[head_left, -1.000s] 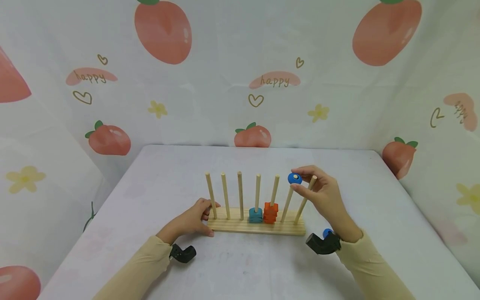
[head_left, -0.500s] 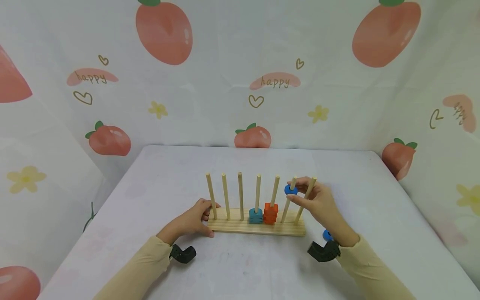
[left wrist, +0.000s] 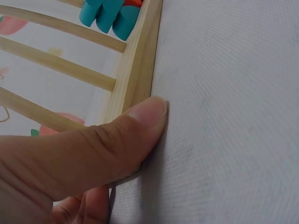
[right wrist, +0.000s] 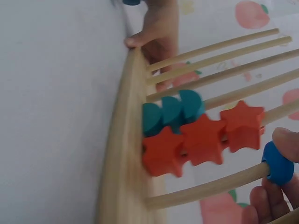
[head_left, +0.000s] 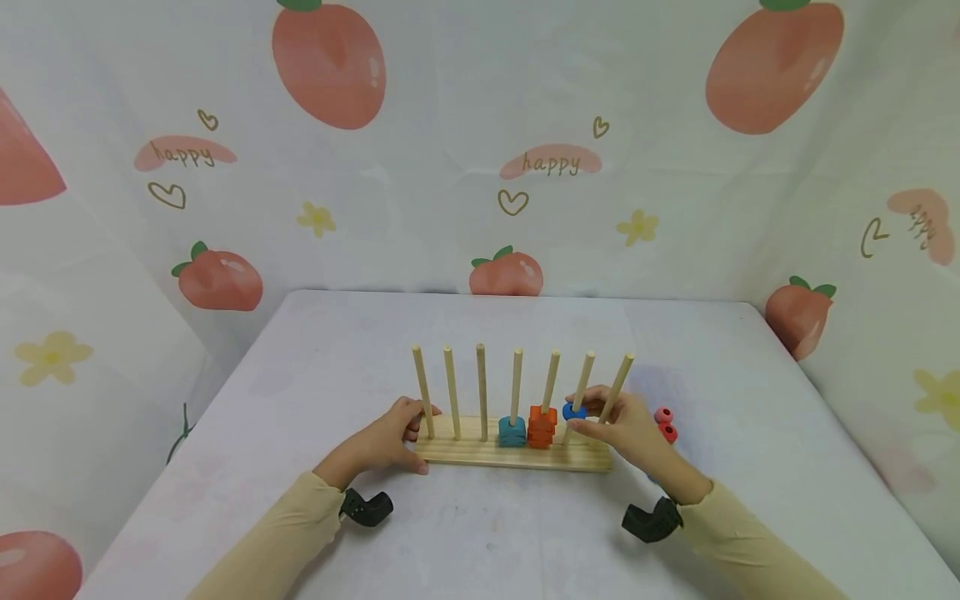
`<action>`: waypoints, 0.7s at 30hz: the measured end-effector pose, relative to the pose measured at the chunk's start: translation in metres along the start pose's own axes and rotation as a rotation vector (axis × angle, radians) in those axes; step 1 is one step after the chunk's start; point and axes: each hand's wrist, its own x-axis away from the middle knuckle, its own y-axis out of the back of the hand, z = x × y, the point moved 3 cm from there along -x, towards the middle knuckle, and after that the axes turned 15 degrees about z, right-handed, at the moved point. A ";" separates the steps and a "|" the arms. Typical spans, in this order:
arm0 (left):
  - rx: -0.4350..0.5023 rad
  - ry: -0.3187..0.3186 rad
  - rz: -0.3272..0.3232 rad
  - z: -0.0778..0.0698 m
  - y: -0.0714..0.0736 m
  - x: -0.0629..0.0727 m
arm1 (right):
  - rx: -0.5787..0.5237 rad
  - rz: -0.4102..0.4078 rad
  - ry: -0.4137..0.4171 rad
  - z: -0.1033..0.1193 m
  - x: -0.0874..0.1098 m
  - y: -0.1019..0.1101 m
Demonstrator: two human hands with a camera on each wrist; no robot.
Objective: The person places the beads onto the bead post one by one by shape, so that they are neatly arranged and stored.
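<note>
A wooden peg board (head_left: pixel 510 454) with several upright pegs stands mid-table. My left hand (head_left: pixel 387 437) grips its left end; in the left wrist view the thumb (left wrist: pixel 145 116) lies along the base's front edge. My right hand (head_left: pixel 622 425) pinches a blue bead (right wrist: pixel 279 163) between thumb and fingers. The bead is threaded on the second peg from the right, partway down, with bare peg below it. On the neighbouring peg sit three orange-red stars (right wrist: pixel 203 140), and left of them three teal rounded pieces (right wrist: pixel 172 112) are stacked at the base. The other pegs carry nothing.
Right of my right forearm lie a pink bead (head_left: pixel 663 414) and a red bead (head_left: pixel 667 432) on the white table (head_left: pixel 480 533). A sliver of another blue bead (head_left: pixel 652 478) shows beside my right wrist. A printed fruit cloth (head_left: pixel 420 167) hangs behind.
My right hand has brought the blue bead from the peg's tip down along the peg. The pink and red beads have come into sight. My left hand stays put.
</note>
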 end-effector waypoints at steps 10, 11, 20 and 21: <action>-0.014 0.017 -0.006 0.000 0.000 0.000 | 0.139 0.083 -0.093 -0.021 -0.001 -0.005; -0.014 0.017 -0.005 0.000 0.000 0.000 | 0.152 0.093 -0.097 -0.023 -0.002 -0.005; -0.021 0.014 -0.005 -0.001 0.000 0.001 | 0.205 0.153 -0.130 -0.030 -0.005 -0.010; -0.025 0.014 -0.005 -0.001 0.000 0.000 | 0.204 0.160 -0.135 -0.031 -0.005 -0.010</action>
